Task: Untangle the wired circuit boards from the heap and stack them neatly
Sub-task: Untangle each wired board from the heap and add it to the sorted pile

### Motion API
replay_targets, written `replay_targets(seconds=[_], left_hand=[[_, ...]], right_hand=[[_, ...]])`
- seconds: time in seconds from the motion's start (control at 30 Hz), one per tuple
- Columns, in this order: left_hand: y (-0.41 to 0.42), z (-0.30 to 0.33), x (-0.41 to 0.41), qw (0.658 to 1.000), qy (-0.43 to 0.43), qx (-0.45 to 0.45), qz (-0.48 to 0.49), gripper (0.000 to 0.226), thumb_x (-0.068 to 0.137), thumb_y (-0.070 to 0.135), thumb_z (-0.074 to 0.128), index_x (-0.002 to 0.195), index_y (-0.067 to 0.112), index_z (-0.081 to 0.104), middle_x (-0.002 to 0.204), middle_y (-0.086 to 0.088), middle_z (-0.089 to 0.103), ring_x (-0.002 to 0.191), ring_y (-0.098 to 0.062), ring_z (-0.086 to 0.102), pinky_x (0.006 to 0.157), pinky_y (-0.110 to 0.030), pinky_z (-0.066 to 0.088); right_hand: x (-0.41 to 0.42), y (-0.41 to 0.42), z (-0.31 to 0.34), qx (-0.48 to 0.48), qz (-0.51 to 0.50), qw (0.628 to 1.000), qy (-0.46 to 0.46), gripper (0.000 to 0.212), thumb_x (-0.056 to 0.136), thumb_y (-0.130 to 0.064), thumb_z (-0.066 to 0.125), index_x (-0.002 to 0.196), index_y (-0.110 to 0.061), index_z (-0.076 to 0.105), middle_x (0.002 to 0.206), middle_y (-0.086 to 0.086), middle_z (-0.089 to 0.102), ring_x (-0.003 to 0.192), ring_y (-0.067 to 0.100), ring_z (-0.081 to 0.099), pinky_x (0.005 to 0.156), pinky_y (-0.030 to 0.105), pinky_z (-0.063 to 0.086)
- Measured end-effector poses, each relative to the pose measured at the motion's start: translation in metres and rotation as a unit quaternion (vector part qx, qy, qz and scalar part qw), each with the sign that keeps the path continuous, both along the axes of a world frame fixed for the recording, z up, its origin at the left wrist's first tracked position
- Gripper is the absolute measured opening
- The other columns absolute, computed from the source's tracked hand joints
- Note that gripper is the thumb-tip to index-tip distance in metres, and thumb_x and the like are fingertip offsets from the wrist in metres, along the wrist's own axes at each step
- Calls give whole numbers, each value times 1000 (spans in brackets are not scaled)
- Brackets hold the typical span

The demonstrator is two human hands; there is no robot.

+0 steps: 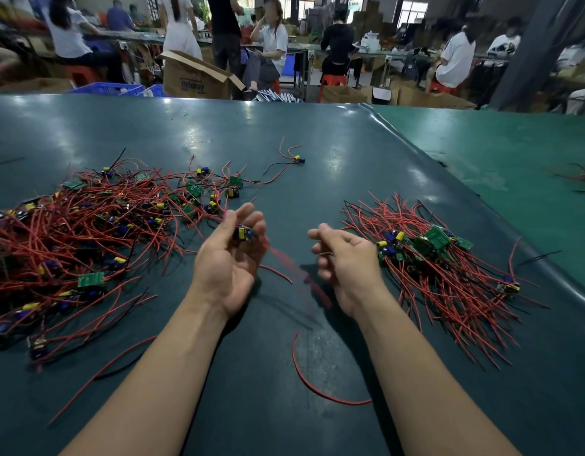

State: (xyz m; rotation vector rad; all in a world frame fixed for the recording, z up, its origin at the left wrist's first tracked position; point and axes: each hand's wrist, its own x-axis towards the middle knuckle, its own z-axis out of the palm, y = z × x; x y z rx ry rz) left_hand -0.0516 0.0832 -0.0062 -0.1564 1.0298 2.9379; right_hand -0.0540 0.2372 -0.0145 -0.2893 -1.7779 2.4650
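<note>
1. Cupped palm-up at centre, the left hand (230,258) holds one small circuit board (243,233) against its curled fingers, its blurred red wires (296,269) trailing toward the right hand.
2. Far left on the dark green table (317,143) lies the tangled heap (84,238) of boards and red wires; it looks much the larger pile, so most sorting seems left to do.
3. Nearer the viewer, a loose red wire (312,386) curves alone on the table between the forearms.
4. Right of centre, the right hand (342,261) has its fingers curled inward; whether it pinches a wire cannot be told.
5. Further right sits the sorted stack (432,255), boards bunched together, wires fanned toward the viewer.
</note>
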Motion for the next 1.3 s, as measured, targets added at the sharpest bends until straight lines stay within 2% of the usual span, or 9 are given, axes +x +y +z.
replay_targets(seconds=[0.1, 0.27, 0.4, 0.57, 0.77, 1.03, 1.1, 1.2, 1.3], left_hand=[[5, 3, 9, 979, -2, -138, -153, 32, 88, 34, 54, 84, 13, 78, 64, 4, 59, 37, 0, 42, 34, -9, 33], [8, 2, 18, 922, 38, -293, -251, 31, 83, 36, 59, 77, 11, 77, 65, -8, 67, 33, -5, 42, 32, -12, 30], [8, 1, 18, 902, 76, -328, -272, 32, 86, 34, 57, 73, 12, 75, 62, -6, 66, 33, -7, 43, 33, -14, 31], [16, -1, 17, 940, 23, -276, -200, 25, 91, 26, 54, 90, 7, 71, 65, -4, 64, 43, -10, 47, 41, -16, 36], [21, 1, 22, 947, 31, -286, -142, 23, 97, 13, 49, 88, 2, 67, 62, -9, 66, 40, -13, 50, 38, -17, 38], [21, -1, 25, 931, 62, -326, -150, 34, 95, 10, 51, 70, 8, 73, 58, -10, 64, 36, -14, 50, 37, -17, 37], [20, -2, 25, 927, 67, -328, -167, 37, 95, 9, 51, 67, 10, 74, 57, -11, 64, 34, -15, 50, 36, -16, 37], [18, -2, 26, 920, 75, -338, -183, 38, 96, 7, 50, 67, 10, 75, 58, -12, 64, 34, -14, 50, 36, -17, 38], [17, -1, 27, 915, 80, -344, -196, 39, 97, 7, 49, 68, 10, 75, 59, -13, 65, 35, -14, 51, 36, -17, 39]], right_hand=[[4, 0, 1, 10, 99, 995, 15, 21, 93, -27, 63, 91, -10, 75, 58, -2, 52, 41, 7, 34, 36, 14, 23], [10, 9, 5, 56, 245, 968, 19, 36, 80, -43, 67, 94, -11, 77, 59, 4, 63, 46, 14, 37, 39, 18, 15], [10, 13, 9, 67, 191, 979, 30, 20, 72, -36, 74, 71, -16, 77, 60, -1, 65, 57, 15, 66, 38, 17, 24], [3, 12, 6, 21, 70, 997, 34, 15, 87, -21, 71, 76, -11, 74, 47, -3, 32, 40, 8, 23, 40, 19, 18], [8, 7, 4, 62, 147, 986, 50, 9, 85, -16, 72, 83, -8, 77, 60, 0, 63, 39, 5, 33, 39, 14, 22], [-2, 16, 0, 80, -7, 993, 90, 17, 89, -16, 70, 77, -3, 73, 41, -9, 29, 37, 8, 21, 39, 17, 21], [-7, 22, -2, 147, -65, 980, 116, 25, 91, -16, 69, 77, 5, 69, 47, -3, 36, 43, 12, 28, 44, 23, 28], [-7, 23, -5, 307, -98, 930, 178, 17, 94, -15, 64, 91, -3, 75, 75, 8, 67, 62, 20, 54, 63, 37, 51], [-7, 21, -8, 369, -93, 899, 218, 18, 95, -13, 60, 98, -1, 73, 76, 19, 62, 67, 35, 57, 65, 49, 50]])
